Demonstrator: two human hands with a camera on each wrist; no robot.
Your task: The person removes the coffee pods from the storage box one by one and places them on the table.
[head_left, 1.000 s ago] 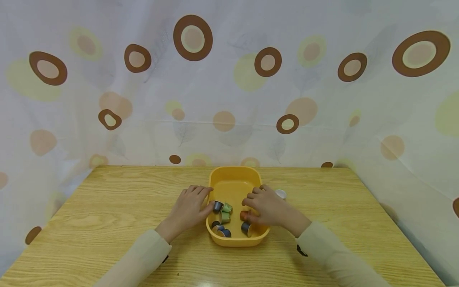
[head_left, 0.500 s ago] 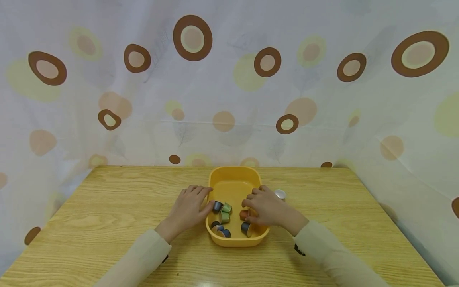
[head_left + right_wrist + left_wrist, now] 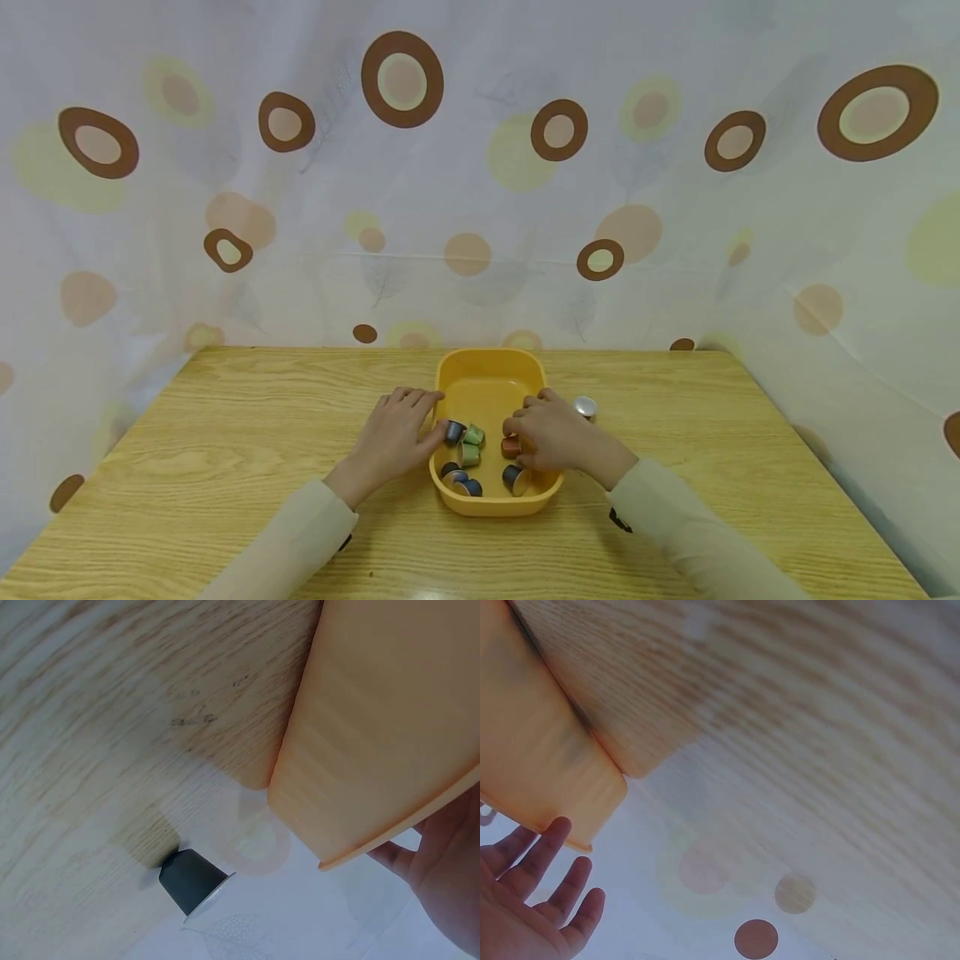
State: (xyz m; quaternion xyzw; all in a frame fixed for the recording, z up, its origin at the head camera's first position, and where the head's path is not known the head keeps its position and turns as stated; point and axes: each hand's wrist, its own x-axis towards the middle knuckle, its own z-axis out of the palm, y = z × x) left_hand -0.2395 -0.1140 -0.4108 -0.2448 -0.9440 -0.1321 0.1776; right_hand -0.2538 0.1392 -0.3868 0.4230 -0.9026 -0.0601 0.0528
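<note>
A yellow plastic bin (image 3: 491,507) in the head view holds several coffee capsules. My right hand (image 3: 555,432) reaches over its right rim, finger and thumb on either side of an orange coffee capsule (image 3: 512,447), seemingly pinching it. Just below lies a dark blue capsule (image 3: 516,479). My left hand (image 3: 401,437) rests at the left rim, thumb over the edge near a dark grey capsule (image 3: 454,431). Two green capsules (image 3: 469,454) lie beside that one, and blue capsules (image 3: 470,487) sit in the near left corner. The left wrist view shows spread fingers (image 3: 547,847) at the rim.
A dark capsule with a silver lid (image 3: 193,881) stands on the wooden table (image 3: 285,400), right of the bin; the head view shows its silver lid (image 3: 585,407) behind my right hand. A patterned curtain (image 3: 480,167) hangs behind the table.
My right hand has shifted slightly left and its fingers have closed in on the orange capsule. The dark blue capsule has turned a little. My left hand has not moved.
</note>
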